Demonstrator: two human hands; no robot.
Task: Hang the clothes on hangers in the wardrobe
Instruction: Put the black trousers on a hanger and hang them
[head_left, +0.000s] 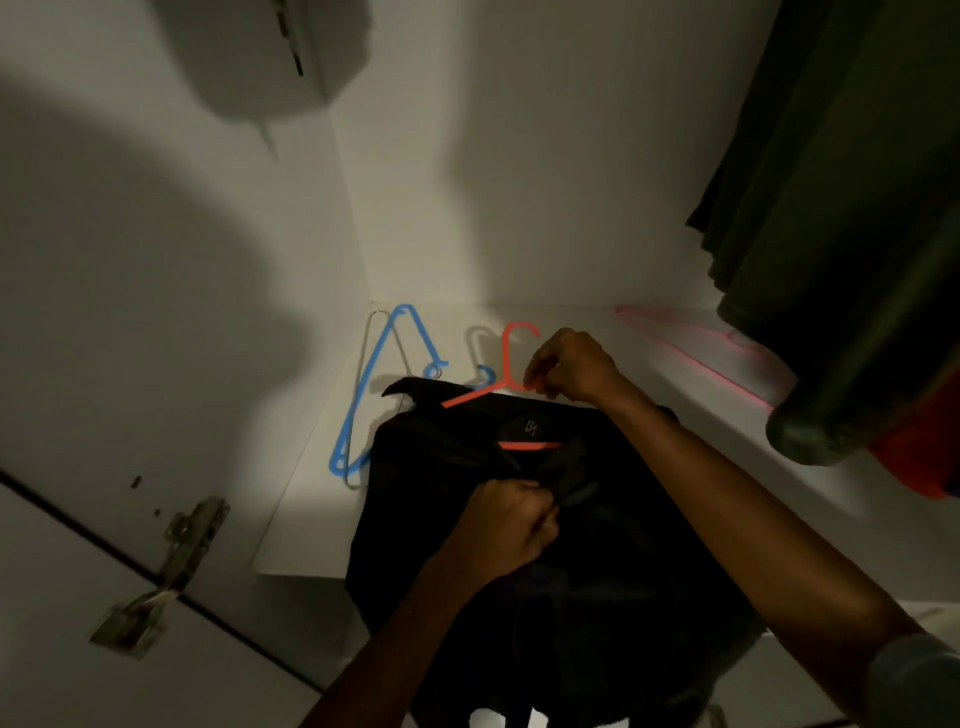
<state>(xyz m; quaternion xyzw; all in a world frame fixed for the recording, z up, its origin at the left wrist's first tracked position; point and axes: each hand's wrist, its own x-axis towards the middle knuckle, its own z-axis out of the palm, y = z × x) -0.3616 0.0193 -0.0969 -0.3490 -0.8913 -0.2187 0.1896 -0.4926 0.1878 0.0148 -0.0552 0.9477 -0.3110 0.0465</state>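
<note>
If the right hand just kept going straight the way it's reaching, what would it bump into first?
Probably the red hanger it already pinches: the right hand reaches toward the wardrobe's back, and the hanger's hook lies just ahead. Beyond that, bare shelf, then the back wall. Depth is hard to judge.

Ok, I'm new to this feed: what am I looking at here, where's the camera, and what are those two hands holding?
There is one picture, from a camera on the person's head, looking down into a white wardrobe. No machine: two bare hands. The right hand pinches an orange hanger near its neck. The left hand grips a black garment that lies on the wardrobe shelf, with the hanger partly inside it. A blue hanger lies to the left, a pink hanger to the right. Dark green clothes hang at upper right.
</note>
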